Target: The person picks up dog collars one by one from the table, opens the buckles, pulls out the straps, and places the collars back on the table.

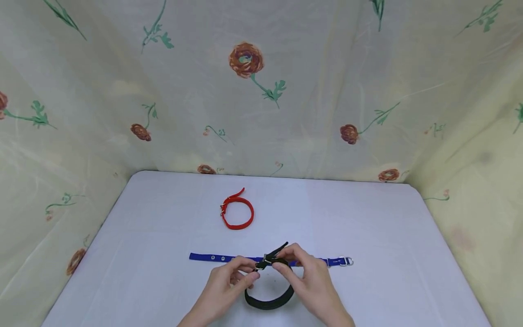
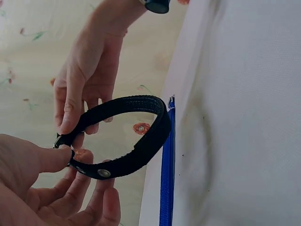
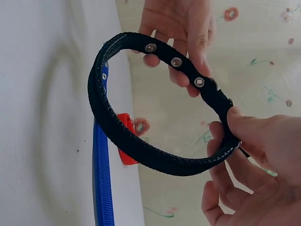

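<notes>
Black collar: held as a closed loop above the white table surface, about midway between the left and right edges and well in from the far edge. The left hand pinches the band beside the buckle between thumb and fingers; the right hand pinches the strap just past it, its tip jutting out. In my judgement the step in hand is work on this buckle, fastening or unfastening; I cannot tell which. The next move calls for a steady left hold while the right works the strap.

Count: three collars, one of each colour. The blue collar lies straight, behind the black loop; the red collar stands looped nearer the far edge, left of centre. Eyelets plainly showing on the black band: three, from the right wrist.
</notes>
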Demonstrator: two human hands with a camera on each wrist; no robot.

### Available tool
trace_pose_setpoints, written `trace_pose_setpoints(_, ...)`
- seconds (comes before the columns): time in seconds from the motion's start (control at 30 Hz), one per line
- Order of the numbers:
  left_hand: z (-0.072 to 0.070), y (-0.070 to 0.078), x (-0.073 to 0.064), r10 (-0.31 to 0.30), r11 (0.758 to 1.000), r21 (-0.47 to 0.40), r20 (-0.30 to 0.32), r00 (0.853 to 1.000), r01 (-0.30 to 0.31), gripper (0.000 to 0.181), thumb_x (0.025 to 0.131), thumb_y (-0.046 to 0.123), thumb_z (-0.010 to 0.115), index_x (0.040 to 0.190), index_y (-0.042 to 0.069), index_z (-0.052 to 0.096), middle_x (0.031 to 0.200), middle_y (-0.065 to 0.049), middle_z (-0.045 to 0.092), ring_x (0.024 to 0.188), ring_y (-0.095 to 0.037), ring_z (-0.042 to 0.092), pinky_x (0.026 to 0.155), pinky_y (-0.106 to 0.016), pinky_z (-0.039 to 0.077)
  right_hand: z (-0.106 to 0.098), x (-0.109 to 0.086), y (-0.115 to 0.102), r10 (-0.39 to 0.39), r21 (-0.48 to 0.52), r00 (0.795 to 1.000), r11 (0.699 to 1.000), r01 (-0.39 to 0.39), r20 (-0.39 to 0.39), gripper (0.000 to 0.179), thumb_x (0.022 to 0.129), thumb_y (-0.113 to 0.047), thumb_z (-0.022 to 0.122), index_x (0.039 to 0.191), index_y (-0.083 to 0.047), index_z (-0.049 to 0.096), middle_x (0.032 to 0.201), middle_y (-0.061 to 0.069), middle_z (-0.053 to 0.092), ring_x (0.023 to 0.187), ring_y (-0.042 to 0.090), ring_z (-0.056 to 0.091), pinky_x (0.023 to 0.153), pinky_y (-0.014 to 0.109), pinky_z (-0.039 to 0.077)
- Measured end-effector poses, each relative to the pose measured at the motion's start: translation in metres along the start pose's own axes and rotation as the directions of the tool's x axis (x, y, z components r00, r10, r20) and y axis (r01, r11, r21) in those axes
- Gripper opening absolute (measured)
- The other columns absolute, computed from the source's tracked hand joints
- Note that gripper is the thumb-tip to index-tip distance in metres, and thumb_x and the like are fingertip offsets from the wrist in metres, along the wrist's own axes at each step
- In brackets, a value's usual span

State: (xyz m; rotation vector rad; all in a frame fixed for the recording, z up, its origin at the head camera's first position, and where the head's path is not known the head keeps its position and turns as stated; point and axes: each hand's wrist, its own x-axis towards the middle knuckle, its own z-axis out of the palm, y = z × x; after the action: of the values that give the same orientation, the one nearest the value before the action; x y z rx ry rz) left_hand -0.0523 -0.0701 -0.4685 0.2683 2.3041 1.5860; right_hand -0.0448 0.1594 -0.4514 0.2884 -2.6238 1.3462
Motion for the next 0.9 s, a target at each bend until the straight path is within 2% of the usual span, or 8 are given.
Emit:
trace_pose_setpoints(0.17, -0.002, -0.002, -0.001, 0.005, 1.000, 0.001, -0.007, 1.000, -0.005, 0.032, 0.106, 0.032, 0.070, 0.124, 0.005, 0.067, 0.109, -0.011, 0.080, 0.085, -0.015, 0.075, 0.076, -0.018, 0.054, -0.006, 0.002, 0.002, 0.029, -0.037, 0.995, 0.999, -0.032, -0.098, 0.019, 0.096, -0.017, 0.082, 0.109, -0.023, 0.070, 0.099, -0.015, 0.080, 0.091, 0.000, 0.072, 0.080, 0.026, 0.060)
trace_pose_setpoints(0.27, -0.003, -0.004, -0.001, 0.005, 1.000, -0.026, 0.002, 1.000, -0.005, 0.031, 0.108, 0.030, 0.068, 0.125, 0.004, 0.065, 0.110, -0.013, 0.079, 0.088, -0.022, 0.078, 0.078, -0.018, 0.055, -0.010, 0.003, 0.002, 0.046, -0.040, 0.992, 0.998, -0.051, -0.116, 0.020, 0.096, -0.015, 0.083, 0.109, -0.023, 0.070, 0.099, -0.015, 0.080, 0.091, 0.001, 0.071, 0.080, 0.024, 0.058)
trace_pose_setpoints(0.37, -0.004, -0.005, -0.002, -0.009, 0.999, -0.044, 0.025, 1.000, 0.010, 0.032, 0.108, 0.030, 0.068, 0.126, 0.004, 0.063, 0.113, -0.014, 0.078, 0.091, -0.026, 0.079, 0.080, -0.017, 0.055, -0.011, 0.003, 0.002, 0.054, -0.036, 0.993, 0.998, -0.058, -0.103, 0.019, 0.096, -0.018, 0.082, 0.109, -0.024, 0.070, 0.098, -0.016, 0.079, 0.092, 0.000, 0.071, 0.081, 0.024, 0.057)
trace_pose_setpoints(0.53, -0.003, -0.006, 0.000, -0.020, 0.999, -0.049, 0.057, 0.998, 0.023, 0.035, 0.108, 0.036, 0.067, 0.128, 0.008, 0.063, 0.114, -0.009, 0.077, 0.090, -0.019, 0.079, 0.081, -0.018, 0.055, -0.009, 0.001, 0.001, 0.025, -0.018, 0.996, 0.999, -0.026, -0.082, 0.018, 0.097, -0.021, 0.082, 0.109, -0.026, 0.070, 0.099, -0.018, 0.079, 0.093, -0.001, 0.072, 0.082, 0.027, 0.059)
trace_pose_setpoints(0.77, -0.003, -0.003, 0.004, 0.025, 1.000, -0.014, 0.060, 0.998, -0.025, 0.033, 0.109, 0.040, 0.064, 0.125, 0.011, 0.064, 0.111, -0.006, 0.080, 0.087, -0.022, 0.077, 0.076, -0.021, 0.054, -0.003, 0.000, -0.003, -0.041, 0.012, 0.999, 0.999, 0.041, 0.008, 0.016, 0.097, -0.025, 0.081, 0.106, -0.029, 0.069, 0.096, -0.019, 0.078, 0.090, -0.004, 0.069, 0.081, 0.024, 0.059)
trace_pose_setpoints(0.9, -0.004, -0.002, 0.004, 0.029, 1.000, -0.010, 0.062, 0.998, -0.029, 0.029, 0.110, 0.038, 0.063, 0.123, 0.011, 0.065, 0.109, -0.004, 0.081, 0.086, -0.022, 0.077, 0.077, -0.021, 0.055, -0.001, -0.001, -0.003, -0.059, 0.001, 0.998, 0.998, 0.059, 0.023, 0.016, 0.097, -0.026, 0.081, 0.106, -0.031, 0.069, 0.094, -0.023, 0.077, 0.088, -0.006, 0.067, 0.079, 0.023, 0.056)
